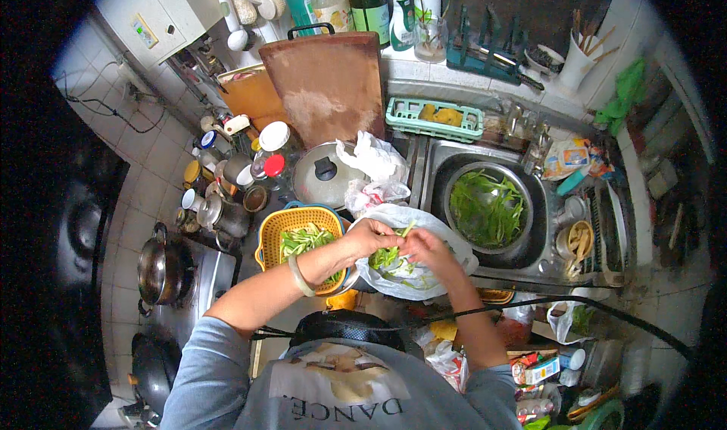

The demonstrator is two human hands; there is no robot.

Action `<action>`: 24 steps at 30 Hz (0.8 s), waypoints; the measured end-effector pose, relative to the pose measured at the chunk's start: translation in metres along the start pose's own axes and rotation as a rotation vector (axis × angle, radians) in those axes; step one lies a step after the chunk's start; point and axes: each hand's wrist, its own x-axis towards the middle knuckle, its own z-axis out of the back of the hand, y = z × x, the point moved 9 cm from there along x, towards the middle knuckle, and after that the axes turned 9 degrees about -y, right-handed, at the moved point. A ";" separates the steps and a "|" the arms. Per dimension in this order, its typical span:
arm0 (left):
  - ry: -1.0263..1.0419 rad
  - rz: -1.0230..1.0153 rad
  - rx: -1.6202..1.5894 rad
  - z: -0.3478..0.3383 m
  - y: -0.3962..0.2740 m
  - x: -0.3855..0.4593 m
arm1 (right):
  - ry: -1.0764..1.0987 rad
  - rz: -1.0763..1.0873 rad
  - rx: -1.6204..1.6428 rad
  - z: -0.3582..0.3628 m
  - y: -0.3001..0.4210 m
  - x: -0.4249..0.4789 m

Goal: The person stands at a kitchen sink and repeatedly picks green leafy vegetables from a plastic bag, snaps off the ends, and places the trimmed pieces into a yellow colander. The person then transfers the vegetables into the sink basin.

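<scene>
My left hand (372, 239) and my right hand (423, 247) meet over a white plastic bag (448, 276), their fingertips on a green stem (408, 228) that sticks up between them. Inside the bag lie green leaves and pale scraps (389, 259). Under my left forearm stands a yellow plastic basket (272, 225) holding cut green stalks (306, 239). To the right, leafy greens (483, 202) lie in water in a round metal basin (529, 202) set in the sink (545, 242).
Behind the bag are a lidded pan (312, 174) and crumpled plastic bags (377, 163). Jars (274, 166) crowd the left, near a pot (162, 271) on the stove. Cutting boards (329, 83) lean at the back. A black cable (545, 300) crosses the lower right.
</scene>
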 end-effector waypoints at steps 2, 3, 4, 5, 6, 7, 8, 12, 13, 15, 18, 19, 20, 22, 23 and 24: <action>-0.091 0.056 -0.094 0.003 -0.004 -0.006 | 0.067 -0.001 0.046 -0.019 -0.014 -0.002; -0.116 0.068 -0.130 0.005 0.002 -0.006 | 0.064 -0.044 0.044 -0.024 -0.019 -0.003; -0.141 0.081 -0.166 0.008 0.007 -0.005 | 0.060 -0.086 0.042 -0.028 -0.021 -0.005; -0.185 0.020 -0.164 0.014 0.007 -0.001 | 0.057 -0.129 0.040 -0.030 -0.022 -0.007; -0.227 -0.040 -0.160 0.019 0.006 0.002 | 0.029 -0.156 0.106 -0.031 -0.016 -0.011; -0.270 -0.101 -0.156 0.024 0.005 0.004 | 0.047 -0.191 0.161 -0.034 -0.014 -0.014; -0.282 -0.110 -0.144 0.030 0.006 0.004 | 0.066 -0.227 0.216 -0.037 -0.012 -0.017; -0.263 -0.136 -0.130 0.032 0.008 0.004 | 0.116 -0.253 0.276 -0.042 -0.008 -0.021; -0.261 -0.152 -0.126 0.033 0.008 0.004 | 0.112 -0.257 0.275 -0.042 -0.009 -0.021; -0.271 -0.184 -0.127 0.034 0.006 0.001 | 0.101 -0.263 0.275 -0.040 -0.014 -0.020; -0.318 -0.258 -0.148 0.038 -0.003 -0.007 | 0.061 -0.232 0.277 -0.036 -0.021 -0.018; -0.344 -0.303 -0.160 0.044 -0.006 -0.009 | 0.002 -0.247 0.281 -0.031 -0.029 -0.016; -0.370 -0.348 -0.172 0.050 -0.010 -0.012 | -0.056 -0.261 0.285 -0.025 -0.039 -0.015; -0.362 -0.281 -0.198 0.056 -0.014 -0.015 | -0.145 -0.278 0.304 -0.016 -0.048 -0.019; -0.359 -0.248 -0.210 0.059 -0.016 -0.017 | -0.174 -0.280 0.320 -0.012 -0.049 -0.023; -0.365 -0.277 -0.151 0.064 -0.019 -0.022 | -0.199 -0.283 0.337 -0.008 -0.049 -0.026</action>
